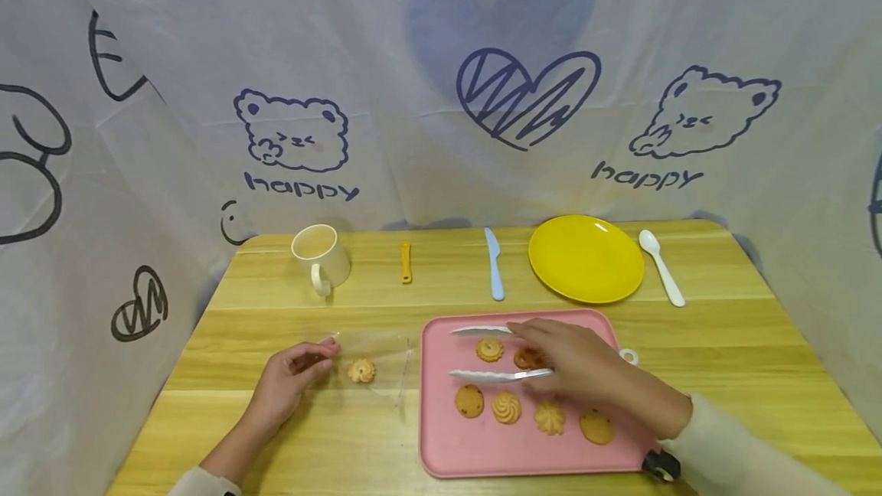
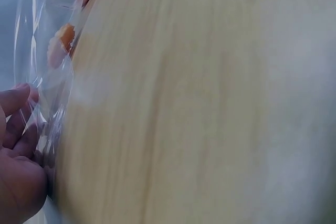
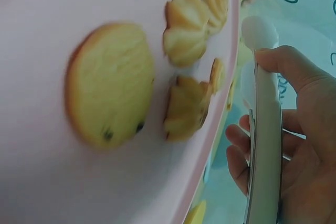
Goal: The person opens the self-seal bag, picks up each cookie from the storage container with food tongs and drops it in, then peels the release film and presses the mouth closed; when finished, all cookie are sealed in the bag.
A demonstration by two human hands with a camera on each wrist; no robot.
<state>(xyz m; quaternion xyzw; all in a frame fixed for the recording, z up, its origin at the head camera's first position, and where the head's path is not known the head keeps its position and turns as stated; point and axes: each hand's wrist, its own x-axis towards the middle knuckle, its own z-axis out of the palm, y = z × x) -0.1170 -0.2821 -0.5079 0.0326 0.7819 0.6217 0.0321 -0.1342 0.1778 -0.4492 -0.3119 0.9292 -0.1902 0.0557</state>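
Head view showed one cookie (image 1: 361,370) already inside the clear bag (image 1: 372,362), whose mouth the left hand (image 1: 285,381) pinched. The right hand (image 1: 586,366) gripped white tongs (image 1: 492,354) around a tray cookie (image 1: 527,358); five more lay beside that grip.

We see a wooden table (image 1: 723,343) carrying a cream mug (image 1: 321,254), orange tool (image 1: 406,262), blue knife (image 1: 494,263), yellow plate (image 1: 586,258), white spoon (image 1: 661,266), clear bag (image 1: 375,366) and pink tray (image 1: 441,435).
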